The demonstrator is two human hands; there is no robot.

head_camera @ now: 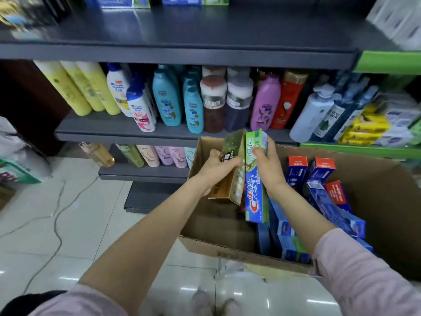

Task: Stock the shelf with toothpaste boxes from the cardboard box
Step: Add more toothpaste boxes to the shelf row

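An open cardboard box [385, 215] stands on the floor in front of the shelves, with several blue and red toothpaste boxes [328, 201] inside. Above it, my left hand [214, 169] grips a gold-green toothpaste box [230, 179]. My right hand [268, 165] grips a green and blue Crest toothpaste box [256, 192] right beside it; the two boxes touch side by side. The dark grey top shelf [182, 35] is mostly bare, with a few Crest boxes [118, 1] at its back edge.
Shampoo and lotion bottles [168, 99] fill the middle shelf, and more bottles [148, 156] lie on the lowest shelf. A green-edged shelf unit [387, 62] with packets stands at the right. A cable [57, 224] trails over the tiled floor. Bagged goods [18, 165] sit at the left.
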